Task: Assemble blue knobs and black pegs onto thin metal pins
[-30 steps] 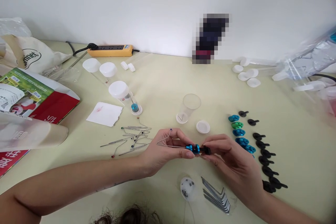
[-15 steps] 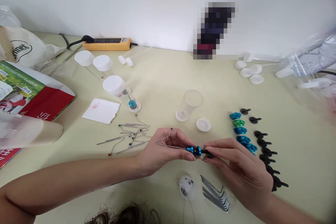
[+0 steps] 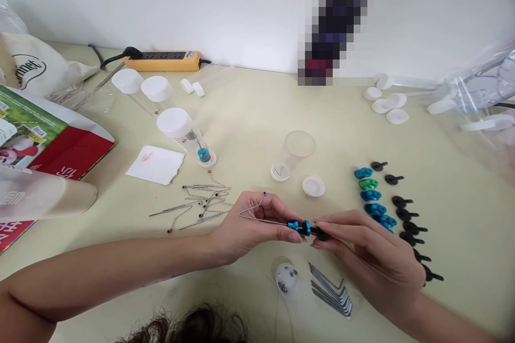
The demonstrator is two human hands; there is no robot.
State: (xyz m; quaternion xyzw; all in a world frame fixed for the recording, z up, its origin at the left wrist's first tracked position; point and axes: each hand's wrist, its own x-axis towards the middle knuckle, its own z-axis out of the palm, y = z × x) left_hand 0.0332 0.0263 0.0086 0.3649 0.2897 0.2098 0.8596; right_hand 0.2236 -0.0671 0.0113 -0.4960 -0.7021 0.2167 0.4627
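Observation:
My left hand point(image 3: 245, 230) pinches a small blue metal fitting point(image 3: 294, 225) between thumb and fingers. A thin bent wire point(image 3: 262, 219) with a tiny dark-blue tip runs from the fitting back over that hand. At the fitting's right end, my right hand point(image 3: 374, 262) grips a black piece with a round base and thin stem point(image 3: 321, 234); the stem reaches the blue fitting. How deep it sits inside, I cannot tell. Similar black pieces point(image 3: 402, 201) and blue fittings point(image 3: 370, 195), one of them green point(image 3: 368, 184), lie beyond my right hand.
Bent wires point(image 3: 201, 187) lie left of my hands. Hex keys point(image 3: 332, 295) and a cup of small metal parts point(image 3: 287, 278) are nearer me. Clear tubes with white caps point(image 3: 175, 122), an open clear tube point(image 3: 298, 147), a white cap point(image 3: 314, 186) and a power strip point(image 3: 163, 61) stand farther back.
The camera has tilted a little, so the table contents sit slightly higher in view. Both hands keep the same hold, with only slight finger movement.

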